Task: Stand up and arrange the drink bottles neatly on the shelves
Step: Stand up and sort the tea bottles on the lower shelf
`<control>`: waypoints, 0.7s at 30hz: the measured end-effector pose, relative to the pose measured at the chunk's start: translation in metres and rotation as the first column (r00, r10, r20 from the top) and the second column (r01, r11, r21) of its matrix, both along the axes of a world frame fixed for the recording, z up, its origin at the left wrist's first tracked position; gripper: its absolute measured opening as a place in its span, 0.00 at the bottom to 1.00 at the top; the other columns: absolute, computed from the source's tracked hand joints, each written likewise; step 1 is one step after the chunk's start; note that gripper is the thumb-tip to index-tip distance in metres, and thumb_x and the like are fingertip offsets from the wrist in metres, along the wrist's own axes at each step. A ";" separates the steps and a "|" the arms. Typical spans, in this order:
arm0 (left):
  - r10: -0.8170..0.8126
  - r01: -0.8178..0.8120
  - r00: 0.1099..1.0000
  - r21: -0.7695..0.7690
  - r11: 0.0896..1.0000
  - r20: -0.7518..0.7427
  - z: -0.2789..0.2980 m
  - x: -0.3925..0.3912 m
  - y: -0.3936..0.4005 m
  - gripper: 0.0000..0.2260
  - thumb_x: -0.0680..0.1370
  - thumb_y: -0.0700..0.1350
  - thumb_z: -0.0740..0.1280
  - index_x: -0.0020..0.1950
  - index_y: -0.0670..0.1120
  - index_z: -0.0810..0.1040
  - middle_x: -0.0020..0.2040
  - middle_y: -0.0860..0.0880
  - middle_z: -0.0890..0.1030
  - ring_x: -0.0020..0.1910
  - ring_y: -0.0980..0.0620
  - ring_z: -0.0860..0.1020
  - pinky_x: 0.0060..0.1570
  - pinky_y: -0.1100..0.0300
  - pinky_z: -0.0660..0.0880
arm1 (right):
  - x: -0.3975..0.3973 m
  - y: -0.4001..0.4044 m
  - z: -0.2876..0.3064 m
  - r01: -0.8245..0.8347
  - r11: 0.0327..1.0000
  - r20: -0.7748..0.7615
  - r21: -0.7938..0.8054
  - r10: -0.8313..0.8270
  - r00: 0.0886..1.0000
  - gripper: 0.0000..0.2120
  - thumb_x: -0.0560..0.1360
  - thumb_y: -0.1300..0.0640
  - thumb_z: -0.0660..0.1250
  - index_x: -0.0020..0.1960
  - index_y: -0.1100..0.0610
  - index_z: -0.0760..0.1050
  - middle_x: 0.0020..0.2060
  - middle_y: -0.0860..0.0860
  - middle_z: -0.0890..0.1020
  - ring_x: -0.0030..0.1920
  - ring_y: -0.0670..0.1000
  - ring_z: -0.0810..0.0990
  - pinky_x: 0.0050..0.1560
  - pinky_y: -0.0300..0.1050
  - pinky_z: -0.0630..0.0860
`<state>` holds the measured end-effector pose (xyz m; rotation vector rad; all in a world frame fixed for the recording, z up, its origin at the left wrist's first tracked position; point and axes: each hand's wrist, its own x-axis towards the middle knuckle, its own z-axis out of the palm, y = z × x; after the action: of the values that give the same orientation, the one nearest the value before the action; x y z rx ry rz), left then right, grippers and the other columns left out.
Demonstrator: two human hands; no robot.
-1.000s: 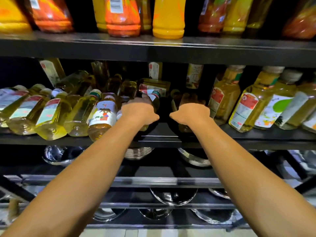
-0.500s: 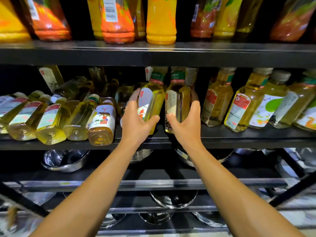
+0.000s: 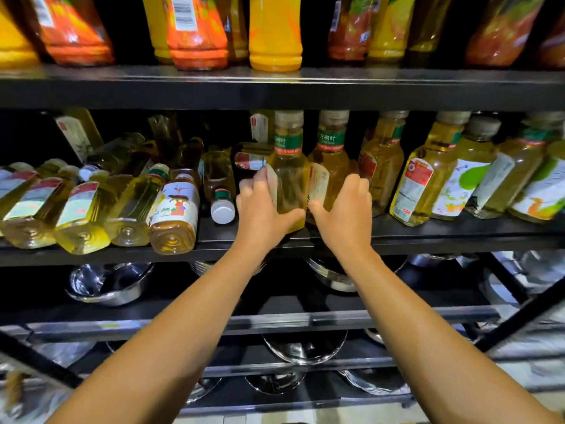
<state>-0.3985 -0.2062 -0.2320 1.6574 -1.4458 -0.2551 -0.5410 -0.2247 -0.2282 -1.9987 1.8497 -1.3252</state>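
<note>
Middle shelf (image 3: pixel 397 237), black metal, matte, with a flat front lip.

Item 1: left bottle (image 3: pixel 289 175), clear plastic, square-shouldered, pale yellow drink, green neck band, grey cap. Upright near the shelf's front edge. Left hand (image 3: pixel 263 206) grips it, fingers wrapped round the label side and thumb across the lower front, likely to square it in line.

Item 2: right bottle (image 3: pixel 328 166), same make, upright, touching its neighbour. Right hand (image 3: pixel 345 209) cups its right side, fingers curved round the body and thumb low near the base; it looks like a steadying hold.

Item 3: upright row (image 3: pixel 428 175) to the right, similar bottles with red or green-and-white labels, standing close together, already in order.

Item 4: fallen bottles (image 3: pixel 128 209) to the left, lying with bases outward, side by side and partly stacked, glossy; these appear yet to be stood up.

Top shelf: orange bottles (image 3: pixel 275 35), opaque, smooth, upright.

Below: steel bowls (image 3: pixel 110 286), shiny, rounded.
</note>
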 end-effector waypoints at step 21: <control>-0.036 0.037 0.998 0.022 0.999 -0.059 0.023 0.033 0.000 0.18 0.78 0.45 0.68 0.68 0.49 0.76 0.62 0.51 0.77 0.54 0.57 0.74 0.54 0.67 0.69 | -0.007 -0.010 -0.017 -0.141 0.976 -0.110 0.166 0.160 0.981 0.13 0.77 0.50 0.65 0.55 0.58 0.68 0.48 0.51 0.69 0.44 0.54 0.72 0.42 0.46 0.67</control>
<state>-0.3656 -0.2067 -0.2088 1.6300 -1.4352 -0.3395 -0.5476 -0.2342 -0.2452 -2.1301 1.7490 -1.0041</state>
